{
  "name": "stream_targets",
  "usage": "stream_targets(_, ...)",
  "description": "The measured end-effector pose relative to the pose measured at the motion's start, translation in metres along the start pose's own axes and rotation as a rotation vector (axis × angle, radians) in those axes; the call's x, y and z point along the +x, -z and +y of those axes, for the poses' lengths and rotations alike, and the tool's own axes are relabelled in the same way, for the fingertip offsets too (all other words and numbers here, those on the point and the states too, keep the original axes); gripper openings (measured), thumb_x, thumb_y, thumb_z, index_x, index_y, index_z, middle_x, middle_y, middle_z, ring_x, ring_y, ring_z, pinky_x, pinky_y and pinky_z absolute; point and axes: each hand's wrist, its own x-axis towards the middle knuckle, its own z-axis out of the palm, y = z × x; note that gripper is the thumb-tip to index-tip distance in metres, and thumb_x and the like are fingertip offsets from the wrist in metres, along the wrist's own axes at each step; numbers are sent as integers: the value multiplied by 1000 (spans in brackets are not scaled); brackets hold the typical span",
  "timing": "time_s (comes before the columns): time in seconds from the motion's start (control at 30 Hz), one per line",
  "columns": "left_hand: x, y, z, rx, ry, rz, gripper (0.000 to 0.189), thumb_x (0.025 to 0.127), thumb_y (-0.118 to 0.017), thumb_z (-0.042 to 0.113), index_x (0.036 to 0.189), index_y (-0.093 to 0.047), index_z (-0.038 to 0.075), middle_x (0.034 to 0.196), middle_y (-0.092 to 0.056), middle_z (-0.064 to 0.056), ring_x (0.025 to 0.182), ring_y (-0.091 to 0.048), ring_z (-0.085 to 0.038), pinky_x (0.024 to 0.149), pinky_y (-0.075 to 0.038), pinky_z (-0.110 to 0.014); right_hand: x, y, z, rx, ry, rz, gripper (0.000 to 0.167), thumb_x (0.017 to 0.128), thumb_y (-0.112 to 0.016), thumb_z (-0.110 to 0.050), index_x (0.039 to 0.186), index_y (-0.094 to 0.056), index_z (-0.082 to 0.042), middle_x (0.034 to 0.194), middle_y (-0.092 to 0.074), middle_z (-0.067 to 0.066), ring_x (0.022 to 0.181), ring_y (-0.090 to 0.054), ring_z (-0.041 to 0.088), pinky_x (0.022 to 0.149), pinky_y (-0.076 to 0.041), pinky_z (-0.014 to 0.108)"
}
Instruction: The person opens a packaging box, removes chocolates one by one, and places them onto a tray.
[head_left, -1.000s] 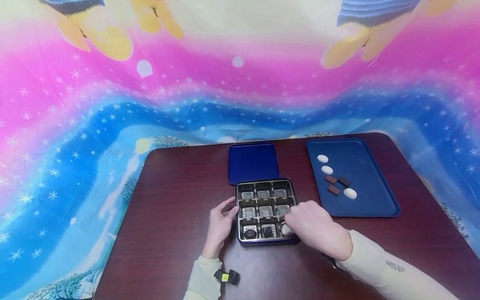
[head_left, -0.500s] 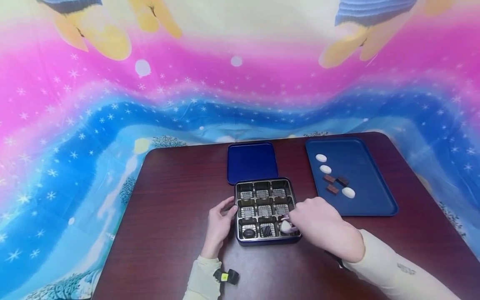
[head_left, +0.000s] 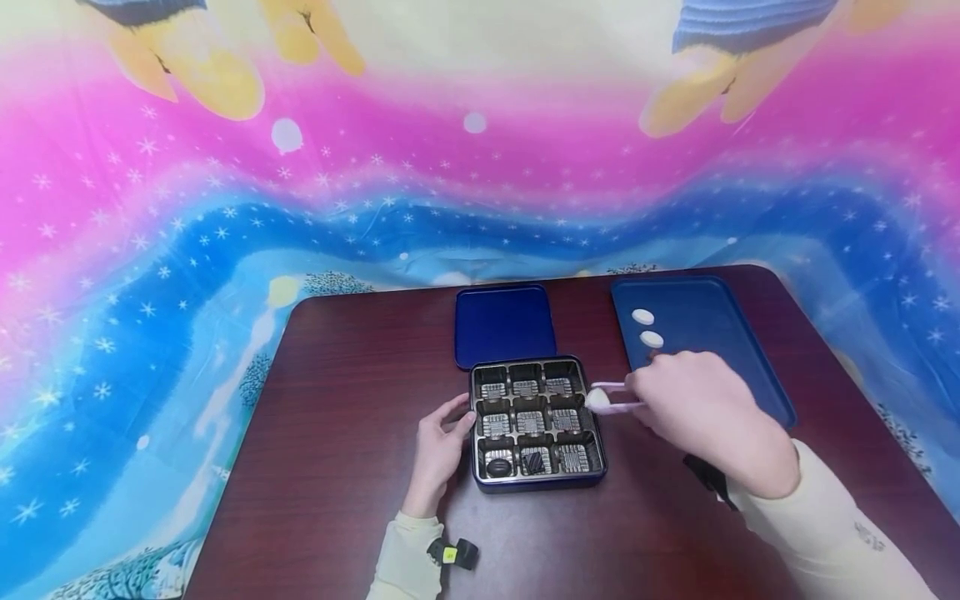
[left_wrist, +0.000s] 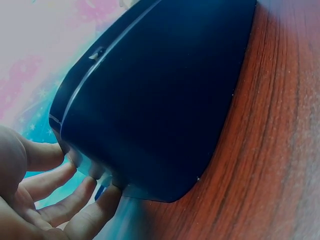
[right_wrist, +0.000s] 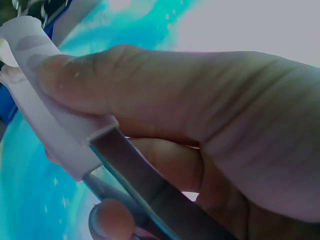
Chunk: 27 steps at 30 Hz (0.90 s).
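Observation:
In the head view my right hand (head_left: 701,408) grips a pair of tongs (head_left: 621,408) with pale tips and metal arms. A white oval chocolate (head_left: 597,400) sits between those tips, by the right rim of a dark blue tin (head_left: 540,483). The tin's insert has several compartments. A dark oval chocolate (head_left: 498,467) lies in its front left one and a dark ridged chocolate (head_left: 533,462) in the front middle. My left hand (head_left: 438,454) rests against the tin's left side. The left wrist view shows its fingers (left_wrist: 75,205) touching the tin's wall (left_wrist: 150,110).
Behind the tin lies a blue lid (head_left: 504,325). A blue tray (head_left: 705,317) at the right bears two visible white ovals (head_left: 652,339); my right hand hides part of it. A patterned cloth (head_left: 420,183) hangs behind the brown table (head_left: 352,375).
My right hand has moved up and right with the tongs. The white chocolate has left the front right compartment between their tips. My left hand and the tin have not visibly moved.

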Motion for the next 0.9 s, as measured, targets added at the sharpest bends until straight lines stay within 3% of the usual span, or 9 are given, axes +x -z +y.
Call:
stream_targets(0.2, 4, 1, -6, 4, 7, 4, 37, 97, -63, 0, 133, -60, -8, 125, -65, -29, 104, -68, -41, 81, -59, -50, 2, 5, 29, 59, -78, -59, 12, 83, -80, -20, 75, -72, -24, 57, -49, -7, 51, -44, 15, 41, -38, 33)
stream_targets(0.57, 5, 4, -13, -19, 6, 4, 37, 96, -68, 7, 132, -65, 0, 124, -68, -22, 99, -71, -30, 75, -61, -34, 13, -10, 87, 145, -230, -178, 7, 87, -77, -27, 81, -76, -23, 61, -55, -5, 60, -47, 19, 46, -37, 34)
stream_targets(0.73, 5, 3, -15, -11, 1, -1, 36, 96, -68, 7, 131, -65, 0, 123, -68, -22, 96, -71, -25, 71, -60, -29, 17, -23, 115, 176, -285, -210, 19, 87, -77, -40, 83, -76, -21, 64, -55, -1, 64, -47, 21, 48, -37, 36)
stream_targets(0.9, 6, 3, -14, -18, 7, -3, 36, 96, -68, 7, 132, -65, 1, 123, -68, -21, 97, -71, -26, 71, -60, -28, 20, -33, 132, 186, -309, -219, 20, 87, -78, -38, 88, -79, -18, 66, -59, -2, 66, -50, 22, 48, -42, 38)
